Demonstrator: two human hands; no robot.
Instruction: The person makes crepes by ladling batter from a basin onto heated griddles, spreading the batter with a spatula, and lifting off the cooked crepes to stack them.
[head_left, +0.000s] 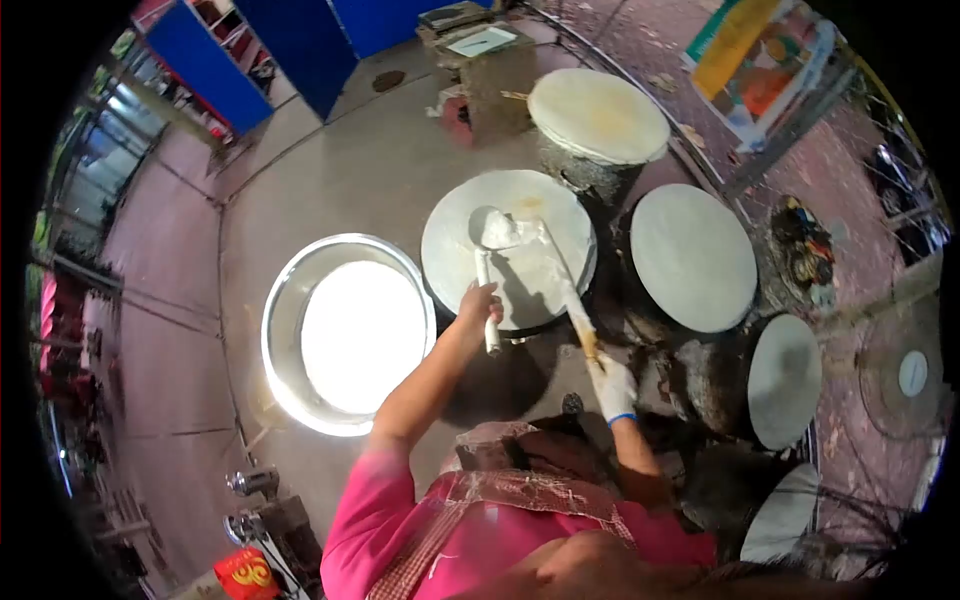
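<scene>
My left hand [480, 304] is closed around the pale handle of a ladle [482, 268], whose round bowl holds white batter over a round griddle [455, 240]. My right hand [611, 386], in a white glove with a blue cuff, grips a long wooden stick [570, 300]. The stick's far end, coated in white, rests at the griddle near the ladle's bowl. White batter lies on the griddle's upper middle. To the left stands a large metal basin [283, 372] with white batter [362, 335] in it.
More round griddles stand at the right: one behind [600, 115], one beside [693, 258] and one lower down [785, 382]. Another round top [783, 515] is at the lower right. A block stand [495, 85] is at the back. A red packet [247, 574] lies bottom left.
</scene>
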